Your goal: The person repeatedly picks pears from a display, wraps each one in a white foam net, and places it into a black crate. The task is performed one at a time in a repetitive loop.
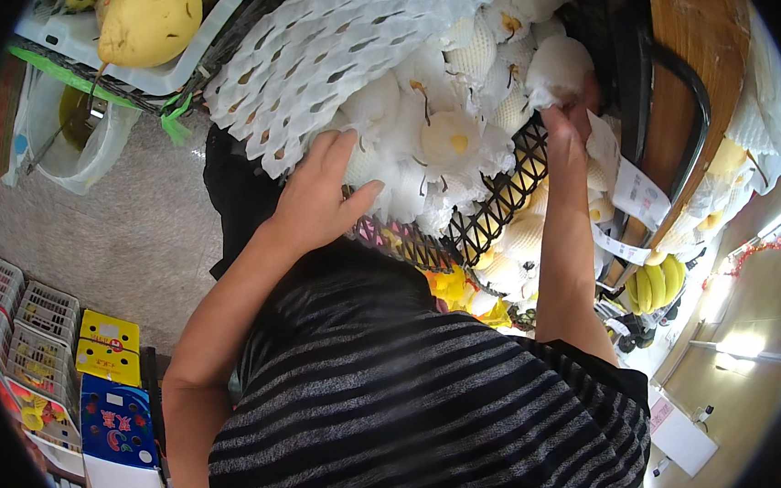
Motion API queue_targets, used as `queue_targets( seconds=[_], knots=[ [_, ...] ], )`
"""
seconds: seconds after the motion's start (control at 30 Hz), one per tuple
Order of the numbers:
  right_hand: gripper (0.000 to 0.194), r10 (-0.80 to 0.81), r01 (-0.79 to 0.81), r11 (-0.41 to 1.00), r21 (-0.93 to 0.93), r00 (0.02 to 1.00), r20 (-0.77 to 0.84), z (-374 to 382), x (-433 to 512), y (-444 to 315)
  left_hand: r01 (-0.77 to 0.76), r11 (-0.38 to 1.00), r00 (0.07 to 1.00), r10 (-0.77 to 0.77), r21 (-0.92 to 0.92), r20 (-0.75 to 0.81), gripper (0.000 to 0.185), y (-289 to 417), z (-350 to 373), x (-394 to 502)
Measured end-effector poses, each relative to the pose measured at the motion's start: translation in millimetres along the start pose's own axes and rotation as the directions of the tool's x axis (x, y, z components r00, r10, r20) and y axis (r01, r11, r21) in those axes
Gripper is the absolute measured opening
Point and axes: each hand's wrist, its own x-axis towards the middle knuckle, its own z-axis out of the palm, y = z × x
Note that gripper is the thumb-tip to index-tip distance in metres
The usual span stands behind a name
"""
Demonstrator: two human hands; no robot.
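Note:
Pale fruit with brown stems, apparently pears [450,139], lie heaped in a black plastic mesh crate [503,190], each wrapped in thin white film or foam net. My left hand [324,193] rests at the crate's near-left side against the wrapped fruit, thumb spread and nothing held. At the right side of the crate, my right hand [572,116] grips a white-wrapped pear [559,69]; part of its fingers is hidden. A white foam net sheet [340,38] covers the far-left part of the heap.
A white crate [174,72] at the upper left holds a bare yellow pear [150,25]. Below it a bag-lined bin [84,148] stands on the floor. Right of the crate are a wooden panel [698,48], printed paper strips [637,190] and bananas [655,284]. Boxes [117,420] line the lower left.

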Motion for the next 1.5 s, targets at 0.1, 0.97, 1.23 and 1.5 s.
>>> queue_targets(
  seconds=[0.1, 0.97, 1.23, 1.5],
  knots=[
    [0.056, -0.194, 0.173, 0.976, -0.134, 0.966, -0.171, 18.8, 36.1, -7.4, -0.083, 0.994, 0.993, 0.088, 0.073, -0.077, 0.061, -6.0, 3.6, -4.4],
    [0.064, -0.745, 0.365, 0.404, -0.839, 0.664, -0.070, 10.2, 123.8, 18.8, -0.181, 0.904, 0.972, 0.223, 0.388, -0.066, 0.053, -1.8, 8.6, -2.0],
    [0.063, -0.667, 0.295, 0.446, -0.845, 0.739, -0.094, 8.7, 105.6, 25.3, -0.126, 0.896, 0.992, 0.126, 0.425, 0.027, 0.059, 10.6, 12.4, -10.3],
    [0.062, -0.613, 0.284, 0.423, -0.860, 0.789, -0.041, -7.8, 100.5, 15.9, -0.134, 0.893, 0.990, 0.103, 0.429, 0.096, 0.059, 29.7, 9.2, -6.6]
  ],
)
